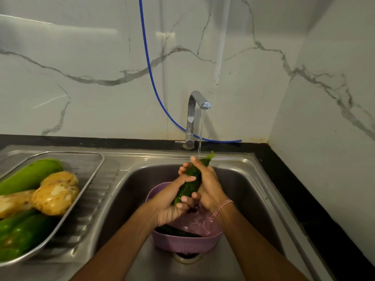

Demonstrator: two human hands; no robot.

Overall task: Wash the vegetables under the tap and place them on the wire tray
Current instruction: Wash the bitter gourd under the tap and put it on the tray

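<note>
Both grips grasp one bumpy dark-green gourd, held tilted above the sink. Left grip: fingers curled round the lower end. Right grip: wrapped round the upper half, with a red-and-white thread at the wrist. The water stream from the tap falls onto the gourd's upper tip. Directly below the gourd, a purple basket stands over the drain and holds another dark vegetable. At left, the wire tray on the draining board carries a long green vegetable, potatoes and a green pepper. A black table borders the sink.
</note>
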